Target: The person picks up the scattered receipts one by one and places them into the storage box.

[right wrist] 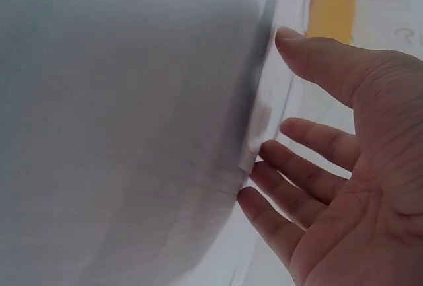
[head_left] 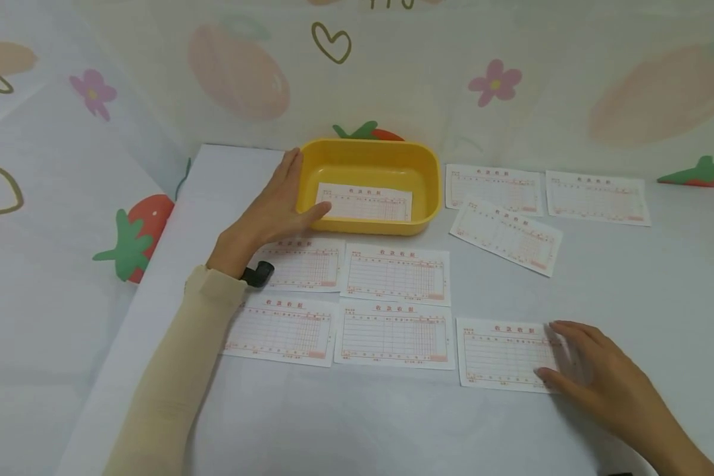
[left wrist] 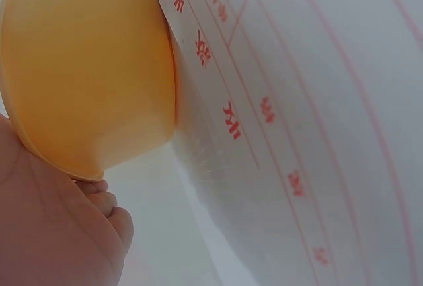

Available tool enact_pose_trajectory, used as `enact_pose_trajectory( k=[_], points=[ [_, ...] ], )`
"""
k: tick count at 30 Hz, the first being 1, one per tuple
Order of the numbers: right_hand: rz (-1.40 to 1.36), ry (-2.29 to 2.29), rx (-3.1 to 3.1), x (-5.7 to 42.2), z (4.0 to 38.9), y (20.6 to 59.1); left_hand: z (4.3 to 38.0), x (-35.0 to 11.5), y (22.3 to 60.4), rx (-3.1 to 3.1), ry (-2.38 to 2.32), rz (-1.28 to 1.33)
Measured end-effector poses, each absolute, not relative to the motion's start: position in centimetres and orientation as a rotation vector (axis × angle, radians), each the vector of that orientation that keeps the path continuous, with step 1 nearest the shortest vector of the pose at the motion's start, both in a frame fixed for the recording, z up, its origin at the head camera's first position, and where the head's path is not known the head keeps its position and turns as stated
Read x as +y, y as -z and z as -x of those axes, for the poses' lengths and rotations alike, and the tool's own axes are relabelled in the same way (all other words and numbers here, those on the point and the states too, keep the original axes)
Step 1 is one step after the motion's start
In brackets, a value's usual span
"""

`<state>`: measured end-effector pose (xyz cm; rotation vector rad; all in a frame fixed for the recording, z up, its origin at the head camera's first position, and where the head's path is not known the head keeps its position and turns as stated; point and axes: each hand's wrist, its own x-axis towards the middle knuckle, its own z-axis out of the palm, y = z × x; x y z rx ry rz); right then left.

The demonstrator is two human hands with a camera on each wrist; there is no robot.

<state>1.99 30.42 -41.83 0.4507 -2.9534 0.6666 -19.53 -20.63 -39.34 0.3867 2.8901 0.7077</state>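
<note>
A yellow plastic basin (head_left: 387,228) stands at the back of the table with a printed receipt slip (head_left: 363,201) inside. My left hand (head_left: 274,205) grips its left end, thumb over the front rim and fingers along the outer side; the left wrist view shows fingertips beneath the rim. Under the left wrist lie receipt slips (head_left: 395,274) in two rows. At the front right, my right hand (head_left: 601,377) reaches over the right edge of another slip (head_left: 502,357). Its thumb and fingers are spread apart, fingertips right at the paper in the right wrist view.
Right of the basin lie three more slips, one tilted slip (head_left: 508,238) overlapping its neighbour (head_left: 494,188) and another slip (head_left: 597,198) farther right. A white cloth (head_left: 393,423) covers the table, and a printed strawberry-and-flower sheet (head_left: 381,79) rises behind it.
</note>
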Motion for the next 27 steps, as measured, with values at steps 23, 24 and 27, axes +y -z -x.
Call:
enact_pose_trajectory(
  k=[23, 24, 27],
  points=[
    [-0.337, -0.611, -2.917, 29.6, -3.3, 41.8, 19.6, -20.6, 39.4, 2.898, -0.696, -0.398],
    [-0.341, -0.623, -2.892, 29.6, -3.3, 41.8, 19.6, -20.6, 39.4, 2.896, -0.697, -0.396],
    [-0.364, -0.682, -2.832, 29.8, -3.2, 41.8, 19.6, -20.6, 39.4, 2.893, -0.705, -0.393]
  ],
)
